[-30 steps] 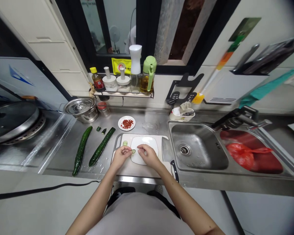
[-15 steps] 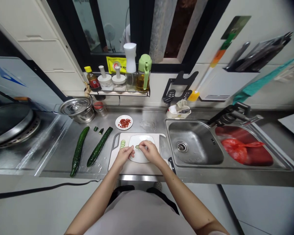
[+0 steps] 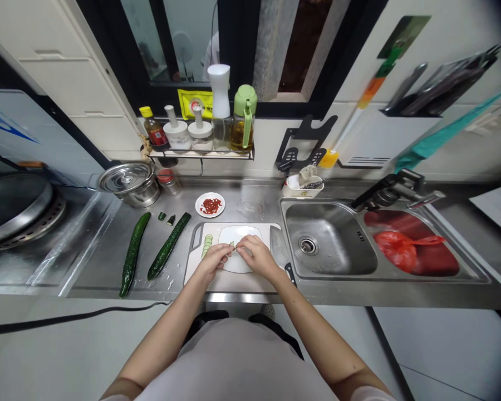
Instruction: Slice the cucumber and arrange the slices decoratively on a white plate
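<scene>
My left hand [image 3: 212, 260] and my right hand [image 3: 254, 254] meet over a white plate [image 3: 246, 234] that lies on a white cutting board [image 3: 229, 278]. Both pinch a thin cucumber slice [image 3: 232, 245] between their fingertips at the plate's left part. A short row of cucumber slices [image 3: 207, 245] lies on the board left of the plate. Right of the plate rests a cleaver [image 3: 280, 253], its black handle toward me.
Two whole cucumbers [image 3: 132, 253] [image 3: 168, 245] and cut ends [image 3: 166, 218] lie on the steel counter to the left. A small dish of red bits [image 3: 210, 205] sits behind the board. A lidded pot [image 3: 128, 182], condiment rack [image 3: 200, 133] and sink [image 3: 325, 245] surround it.
My hands have shifted slightly up the board, from its lower left to over the plate, carrying a cucumber slice. The row of slices at the left has grown.
</scene>
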A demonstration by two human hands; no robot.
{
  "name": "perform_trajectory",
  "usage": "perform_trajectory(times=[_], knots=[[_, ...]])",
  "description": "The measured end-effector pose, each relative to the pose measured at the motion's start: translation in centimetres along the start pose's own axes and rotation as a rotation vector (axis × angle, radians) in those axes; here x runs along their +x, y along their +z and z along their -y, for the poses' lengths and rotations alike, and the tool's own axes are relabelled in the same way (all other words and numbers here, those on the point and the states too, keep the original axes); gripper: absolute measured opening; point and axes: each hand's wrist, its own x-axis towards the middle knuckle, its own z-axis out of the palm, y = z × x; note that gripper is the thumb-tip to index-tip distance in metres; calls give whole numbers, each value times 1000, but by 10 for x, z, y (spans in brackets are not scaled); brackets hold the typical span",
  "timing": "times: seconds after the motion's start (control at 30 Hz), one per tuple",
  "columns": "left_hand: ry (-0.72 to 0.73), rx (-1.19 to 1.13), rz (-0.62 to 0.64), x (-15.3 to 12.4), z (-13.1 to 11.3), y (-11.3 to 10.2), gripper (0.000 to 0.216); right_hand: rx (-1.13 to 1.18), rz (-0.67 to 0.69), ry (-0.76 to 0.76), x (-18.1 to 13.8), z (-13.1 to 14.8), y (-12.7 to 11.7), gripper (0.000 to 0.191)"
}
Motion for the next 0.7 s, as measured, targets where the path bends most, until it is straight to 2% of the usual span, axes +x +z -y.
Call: perform_trajectory(times=[0.17,0.33,0.47,0.7], knots=[[63,105,-53,1,-1,0,35,51,-3,19,1,-3,5,14],[204,61,-71,1,2,2,42,143,-16,49,2,-8,12,14],[293,46,-73,6,9,4,43,219,-33,129,3,-9,17,15],[326,97,-70,14,17,3,41,357,6,290,7,-12,22,13]])
